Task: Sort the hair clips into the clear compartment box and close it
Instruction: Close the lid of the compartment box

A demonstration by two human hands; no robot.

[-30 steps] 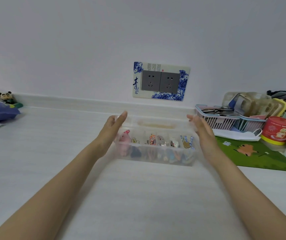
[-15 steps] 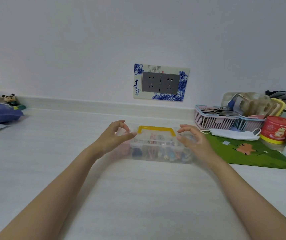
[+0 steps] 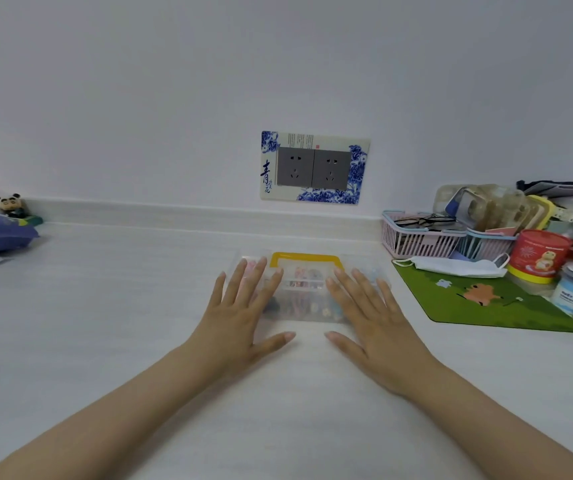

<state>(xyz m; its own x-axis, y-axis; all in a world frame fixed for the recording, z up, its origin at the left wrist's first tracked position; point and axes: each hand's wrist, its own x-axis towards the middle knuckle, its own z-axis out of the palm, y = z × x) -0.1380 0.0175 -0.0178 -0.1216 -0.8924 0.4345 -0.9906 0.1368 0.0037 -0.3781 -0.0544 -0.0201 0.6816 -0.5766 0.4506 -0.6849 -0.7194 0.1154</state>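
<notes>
White counter [image 3: 105, 306] under you holds the clear compartment box [image 3: 307, 299] near the wall, hair clips [image 3: 304, 275] visible inside. Your left hand [image 3: 243, 317] and right hand [image 3: 368, 317] lie flat and spread on its lid, gripping nothing. Press unevenly and one edge may stay unlatched, or the box may skid.

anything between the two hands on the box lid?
Head view: between the left hand and right hand only the clear box lid shows, its yellow handle at the far edge.

"青" char on blue-white socket surround [image 3: 314, 167]; other labels unreadable.
</notes>
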